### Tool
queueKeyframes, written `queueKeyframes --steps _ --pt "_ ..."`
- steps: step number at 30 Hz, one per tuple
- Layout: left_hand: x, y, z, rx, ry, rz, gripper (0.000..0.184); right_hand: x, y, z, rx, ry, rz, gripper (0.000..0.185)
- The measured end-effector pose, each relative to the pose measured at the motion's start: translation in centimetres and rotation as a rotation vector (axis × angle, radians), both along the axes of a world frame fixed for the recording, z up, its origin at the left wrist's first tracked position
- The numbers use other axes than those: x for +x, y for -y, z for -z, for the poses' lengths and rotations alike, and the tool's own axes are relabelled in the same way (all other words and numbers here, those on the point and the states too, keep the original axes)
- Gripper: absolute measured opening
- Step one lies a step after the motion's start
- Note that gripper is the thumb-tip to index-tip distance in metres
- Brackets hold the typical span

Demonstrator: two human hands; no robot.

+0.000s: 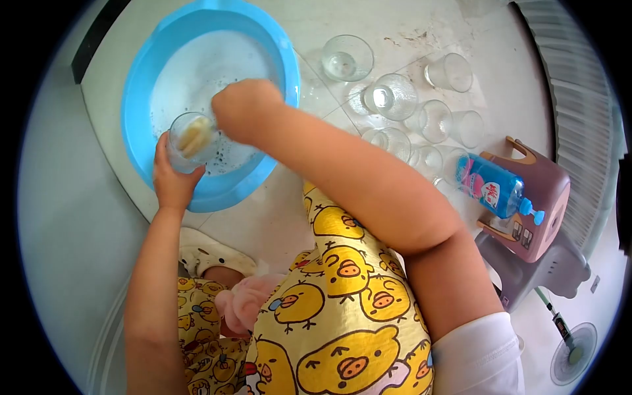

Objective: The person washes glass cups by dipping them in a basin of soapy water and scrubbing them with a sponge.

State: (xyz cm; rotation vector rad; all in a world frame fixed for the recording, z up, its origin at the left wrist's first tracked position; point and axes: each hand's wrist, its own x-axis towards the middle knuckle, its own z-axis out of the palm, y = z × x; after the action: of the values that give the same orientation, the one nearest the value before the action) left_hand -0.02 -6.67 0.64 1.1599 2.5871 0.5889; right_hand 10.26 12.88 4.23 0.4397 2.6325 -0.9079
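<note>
My left hand [172, 181] is wrapped around a clear drinking glass [179, 158], tilted over the near left side of a light blue basin [287, 59]. Inside the glass is the pale yellow head of a sponge brush [195, 136], a little blurred. My right hand [247, 108] is closed in a fist just right of the glass's mouth, on the brush's handle, which the fingers mostly hide. White suds and cloudy water [224, 56] fill the basin beneath both hands.
Several clear glasses [391, 97] stand on the wet tiled floor right of the basin. A blue dish soap bottle [490, 186] with a pump lies by a mauve stool [553, 191]. My slippered foot [217, 253] is near the basin.
</note>
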Motion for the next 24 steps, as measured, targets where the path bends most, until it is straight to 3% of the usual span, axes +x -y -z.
queueKeyframes --steps 5,7,10,13,15,21,24 --pt "-0.3 0.5 0.7 0.032 0.012 -0.035 0.084 0.0 -0.4 0.1 -0.217 0.046 -0.101 0.018" --pt "-0.4 0.4 0.7 0.016 0.016 0.026 0.085 0.0 -1.0 -0.3 -0.146 0.131 -0.093 0.021" --pt "-0.3 0.3 0.7 0.020 -0.018 -0.047 0.084 -0.3 0.2 -0.6 0.164 -0.082 -0.037 0.015" --pt "-0.1 0.3 0.6 -0.019 0.011 -0.102 0.084 -0.5 1.7 -1.4 -0.104 0.053 -0.098 0.018" --pt "-0.2 0.4 0.8 -0.006 0.014 -0.063 0.084 -0.2 0.5 -0.2 -0.146 0.092 -0.060 0.020" --pt "-0.1 0.2 0.4 0.009 -0.014 -0.069 0.082 -0.1 1.3 -0.6 0.146 -0.018 -0.031 0.016" --pt "-0.2 0.4 0.9 0.034 0.008 -0.090 0.083 0.0 2.0 -0.5 -0.135 0.018 -0.025 0.018"
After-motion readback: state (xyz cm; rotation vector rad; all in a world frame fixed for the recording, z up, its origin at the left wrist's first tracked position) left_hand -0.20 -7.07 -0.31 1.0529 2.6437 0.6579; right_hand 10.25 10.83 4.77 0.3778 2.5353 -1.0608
